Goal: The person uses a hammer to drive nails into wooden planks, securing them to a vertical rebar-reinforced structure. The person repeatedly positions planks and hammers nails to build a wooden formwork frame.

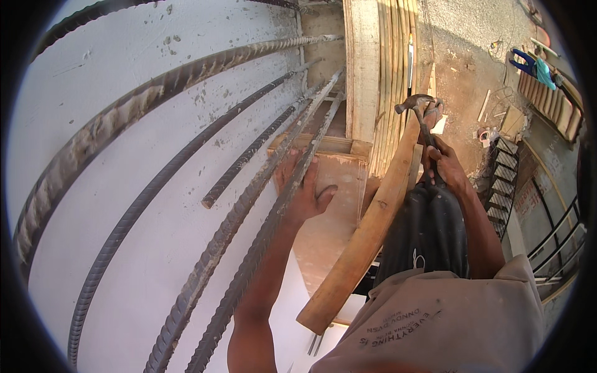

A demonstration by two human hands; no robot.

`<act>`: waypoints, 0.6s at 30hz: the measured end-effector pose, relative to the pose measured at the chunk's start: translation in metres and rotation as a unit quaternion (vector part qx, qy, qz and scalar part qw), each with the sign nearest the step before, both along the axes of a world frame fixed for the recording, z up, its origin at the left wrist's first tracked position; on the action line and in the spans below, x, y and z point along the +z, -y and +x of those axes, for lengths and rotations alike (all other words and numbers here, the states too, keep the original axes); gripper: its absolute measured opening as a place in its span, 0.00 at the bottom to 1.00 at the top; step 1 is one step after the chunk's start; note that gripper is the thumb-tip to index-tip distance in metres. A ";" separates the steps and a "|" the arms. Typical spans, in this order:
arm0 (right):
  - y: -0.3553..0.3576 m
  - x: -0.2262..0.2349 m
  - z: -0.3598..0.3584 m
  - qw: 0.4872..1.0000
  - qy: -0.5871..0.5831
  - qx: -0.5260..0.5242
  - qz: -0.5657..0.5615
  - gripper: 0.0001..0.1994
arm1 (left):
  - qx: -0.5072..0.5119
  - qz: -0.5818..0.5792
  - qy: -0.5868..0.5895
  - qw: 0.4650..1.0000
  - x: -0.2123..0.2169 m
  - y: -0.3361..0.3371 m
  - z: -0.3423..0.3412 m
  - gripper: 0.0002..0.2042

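Right hand [443,163]: closed round handle of hammer [425,127], head near upper end of long wooden plank [367,242]; contact unclear. Left hand [305,196]: open, fingers spread behind ribbed steel bars [267,233], at top of brown panel [326,239]; no hold on anything visible. Outward: panel and wooden beam [361,68] already in place beside bars; assembly looks partly done. No nail visible under hammer head, no blow evident. Plank looks unfastened, beside dark trousers [423,227]. Remaining fastening: cannot tell, joints too small.
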State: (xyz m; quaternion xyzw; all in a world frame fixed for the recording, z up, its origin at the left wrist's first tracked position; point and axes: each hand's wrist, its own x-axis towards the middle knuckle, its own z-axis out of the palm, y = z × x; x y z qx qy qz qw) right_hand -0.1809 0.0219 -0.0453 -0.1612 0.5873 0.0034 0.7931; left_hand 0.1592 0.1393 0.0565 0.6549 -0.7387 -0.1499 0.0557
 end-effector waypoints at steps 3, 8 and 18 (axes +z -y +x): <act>0.006 -0.001 0.023 0.996 -0.006 -0.087 0.009 0.23 | -0.008 -0.014 0.007 1.000 -0.001 0.001 -0.001 0.35; 0.021 -0.015 0.071 0.987 0.004 -0.160 0.028 0.18 | -0.010 -0.018 0.028 0.999 0.000 0.003 -0.003 0.35; 0.026 -0.034 0.091 0.998 0.026 -0.058 -0.001 0.11 | 0.006 -0.017 0.021 1.000 0.001 0.003 -0.006 0.37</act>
